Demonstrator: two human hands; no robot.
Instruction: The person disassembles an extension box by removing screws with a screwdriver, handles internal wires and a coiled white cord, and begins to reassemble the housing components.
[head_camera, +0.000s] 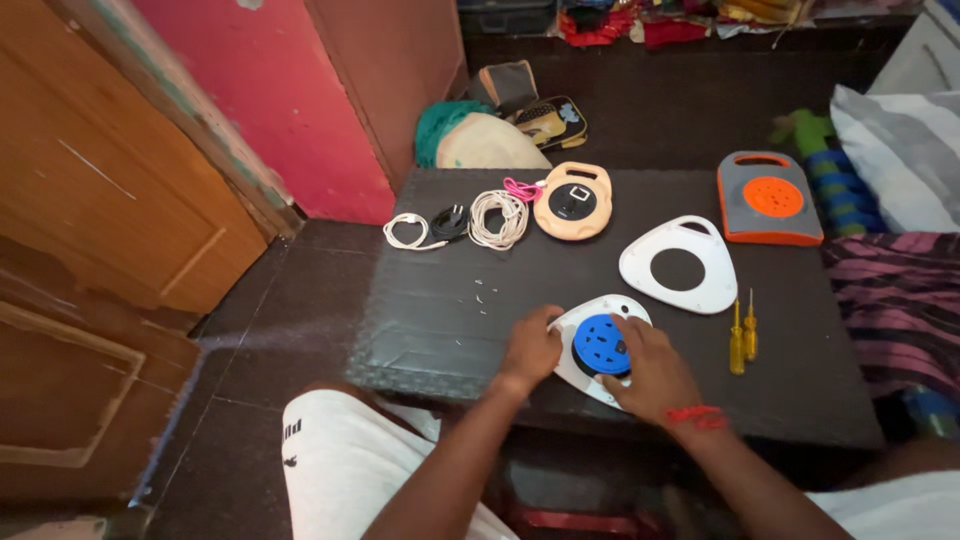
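The left hand (530, 350) holds the left edge of the white reel with the blue middle (600, 345), near the front of the dark mat (440, 300). The right hand (650, 375) grips its right side. Two yellow screwdrivers (742, 335) lie just right of the reel.

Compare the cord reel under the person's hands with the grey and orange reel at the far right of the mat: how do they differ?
The near reel has a white shell with a blue centre; the grey reel has an orange centre and orange edge. The near reel lies opened, its white cover set apart on the mat, while the grey reel looks closed. The left hand and right hand touch the near reel; nothing touches the grey one. Both lie flat.
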